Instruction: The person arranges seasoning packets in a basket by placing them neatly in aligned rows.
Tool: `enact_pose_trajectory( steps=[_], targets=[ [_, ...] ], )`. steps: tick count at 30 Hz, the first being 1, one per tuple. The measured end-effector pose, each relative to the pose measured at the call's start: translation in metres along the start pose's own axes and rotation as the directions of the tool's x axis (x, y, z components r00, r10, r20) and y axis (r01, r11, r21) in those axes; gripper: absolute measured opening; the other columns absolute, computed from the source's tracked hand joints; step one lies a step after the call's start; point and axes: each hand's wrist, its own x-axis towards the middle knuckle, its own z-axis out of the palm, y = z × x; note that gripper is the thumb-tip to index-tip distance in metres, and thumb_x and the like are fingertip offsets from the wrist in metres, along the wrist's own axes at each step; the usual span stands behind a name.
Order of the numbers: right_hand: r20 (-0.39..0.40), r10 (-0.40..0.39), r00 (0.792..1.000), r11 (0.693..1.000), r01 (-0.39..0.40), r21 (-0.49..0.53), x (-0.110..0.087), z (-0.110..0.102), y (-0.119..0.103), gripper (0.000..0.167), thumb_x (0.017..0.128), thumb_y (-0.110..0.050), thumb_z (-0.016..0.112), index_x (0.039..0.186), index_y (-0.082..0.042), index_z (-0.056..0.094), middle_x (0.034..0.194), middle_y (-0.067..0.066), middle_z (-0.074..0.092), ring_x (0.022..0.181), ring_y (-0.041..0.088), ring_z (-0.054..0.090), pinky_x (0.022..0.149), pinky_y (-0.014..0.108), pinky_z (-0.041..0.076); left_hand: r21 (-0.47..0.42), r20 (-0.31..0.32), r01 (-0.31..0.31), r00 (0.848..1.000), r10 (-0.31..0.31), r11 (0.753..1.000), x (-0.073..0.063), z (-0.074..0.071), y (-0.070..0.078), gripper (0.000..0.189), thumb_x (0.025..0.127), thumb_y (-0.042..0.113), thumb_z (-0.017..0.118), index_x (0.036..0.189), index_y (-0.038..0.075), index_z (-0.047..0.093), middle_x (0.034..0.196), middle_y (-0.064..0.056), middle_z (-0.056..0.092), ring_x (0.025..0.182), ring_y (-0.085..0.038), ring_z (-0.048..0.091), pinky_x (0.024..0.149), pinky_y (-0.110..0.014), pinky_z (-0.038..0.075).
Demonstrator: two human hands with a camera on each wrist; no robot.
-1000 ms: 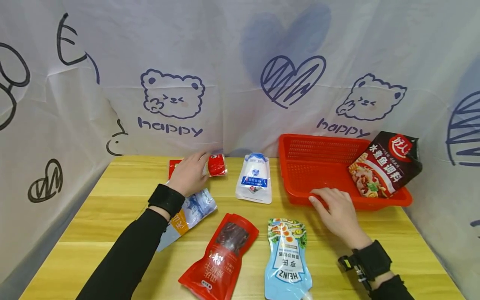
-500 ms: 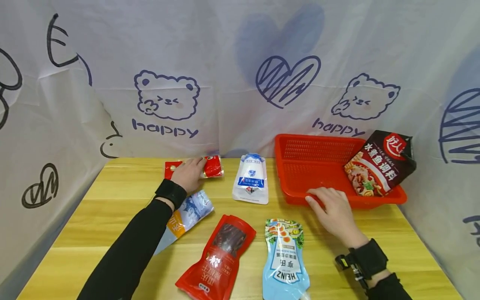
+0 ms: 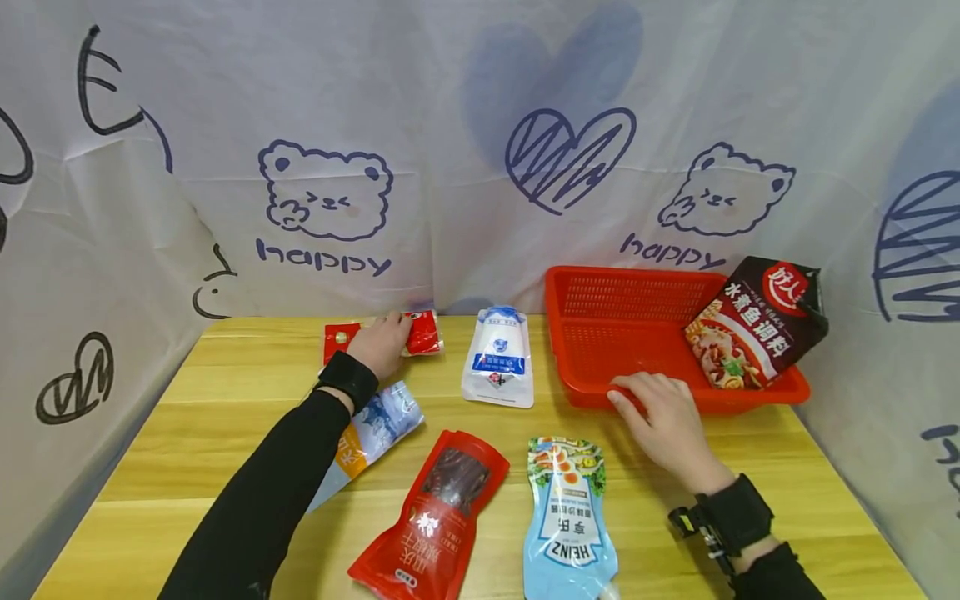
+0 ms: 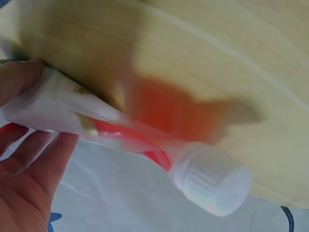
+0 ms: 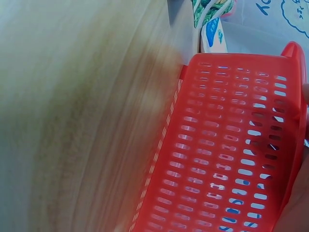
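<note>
At the back left of the table, my left hand (image 3: pixel 381 345) holds a red and white squeeze tube (image 3: pixel 424 332), whose ends show on both sides of the hand. In the left wrist view, thumb and fingers lie on opposite sides of the tube (image 4: pixel 120 135), and its white screw cap (image 4: pixel 212 179) points away from the palm. My right hand (image 3: pixel 670 427) grips the front rim of a red plastic basket (image 3: pixel 573 367), seen from outside in the right wrist view. A dark seasoning packet (image 3: pixel 750 325) leans in the basket's right end.
A white pouch (image 3: pixel 498 358) lies between tube and basket. Nearer are a red dried-chilli bag (image 3: pixel 442 521) and a light-blue Heinz pouch (image 3: pixel 570 525). My left forearm partly covers a blue and orange packet (image 3: pixel 382 421). A white cloth (image 3: pixel 465 233) hangs behind the table.
My left hand has lowered slightly onto the tube and taken hold of it. The head view has shifted a little. My right hand stays at the basket rim.
</note>
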Motion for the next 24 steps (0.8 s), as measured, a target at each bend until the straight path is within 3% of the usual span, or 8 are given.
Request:
enact_pose_trajectory(
  steps=[5, 9, 19, 24],
  targets=[
    [0.003, 0.001, 1.000, 1.000, -0.001, 0.001, 0.000, -0.001, -0.001, 0.029, 0.106, -0.029, 0.061, 0.121, -0.007, 0.072, 0.114, 0.012, 0.073, 0.106, 0.035, 0.063, 0.094, 0.052, 0.038, 0.020, 0.020, 0.000, 1.000, -0.001, 1.000, 0.002, -0.002, 0.001, 0.053, 0.090, 0.010, 0.075, 0.136, -0.006, 0.055, 0.125, -0.026, 0.059, 0.111, -0.040, 0.062, 0.101, -0.051, 0.055],
    [-0.002, -0.005, 1.000, 1.000, 0.005, 0.002, 0.000, -0.001, -0.001, 0.029, 0.106, -0.029, 0.061, 0.121, -0.006, 0.072, 0.114, 0.012, 0.073, 0.105, 0.035, 0.063, 0.093, 0.052, 0.038, 0.036, -0.002, 0.007, 1.000, -0.006, 0.999, 0.000, -0.003, 0.001, 0.052, 0.090, 0.013, 0.076, 0.135, -0.005, 0.057, 0.124, -0.025, 0.062, 0.110, -0.038, 0.063, 0.099, -0.050, 0.056],
    [-0.012, -0.014, 1.000, 1.000, 0.014, -0.002, 0.001, -0.002, -0.004, 0.026, 0.104, -0.027, 0.063, 0.119, -0.007, 0.072, 0.111, 0.012, 0.074, 0.103, 0.034, 0.064, 0.092, 0.052, 0.038, -0.021, -0.041, -0.005, 0.999, 0.004, 1.000, -0.019, -0.016, -0.003, 0.047, 0.091, 0.010, 0.076, 0.134, -0.002, 0.062, 0.123, -0.021, 0.069, 0.108, -0.037, 0.067, 0.097, -0.051, 0.057],
    [0.000, -0.005, 1.000, 1.000, 0.005, -0.004, 0.001, -0.001, -0.004, 0.027, 0.105, -0.028, 0.063, 0.119, -0.007, 0.072, 0.112, 0.013, 0.073, 0.104, 0.035, 0.064, 0.094, 0.053, 0.038, -0.055, -0.093, -0.008, 0.996, 0.003, 0.998, -0.029, -0.023, -0.005, 0.047, 0.091, 0.007, 0.075, 0.135, 0.001, 0.063, 0.124, -0.020, 0.070, 0.109, -0.038, 0.068, 0.093, -0.054, 0.058]
  ],
)
